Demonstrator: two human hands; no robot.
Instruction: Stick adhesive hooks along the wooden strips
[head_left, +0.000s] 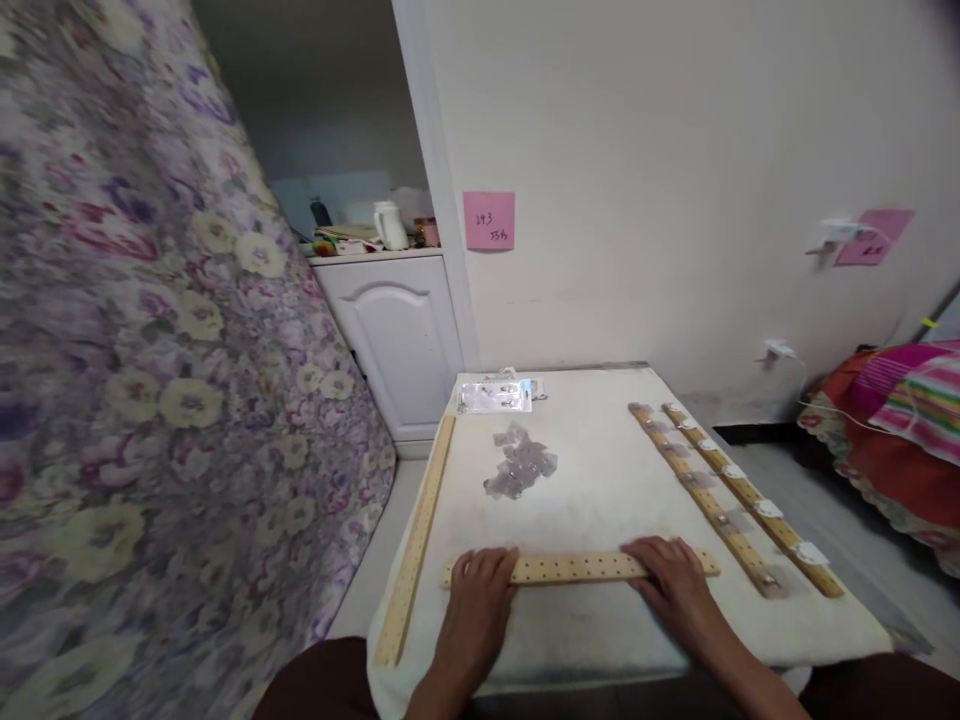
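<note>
White cloth covers the worktop (600, 490). Of four perforated wooden strips, the pair on your right (705, 500) carries white fittings along its length, while the long strip at the left edge (418, 535) and the crosswise strip (574, 568) nearest you are bare, so I judge the work about half done. Your left hand (480, 590) lies palm-down on the crosswise strip's left end and your right hand (671, 580) on its right part, fingers flat and close together, pressing rather than gripping; the pile of small clear packets (520, 462) sits mid-worktop, apart from both hands.
</note>
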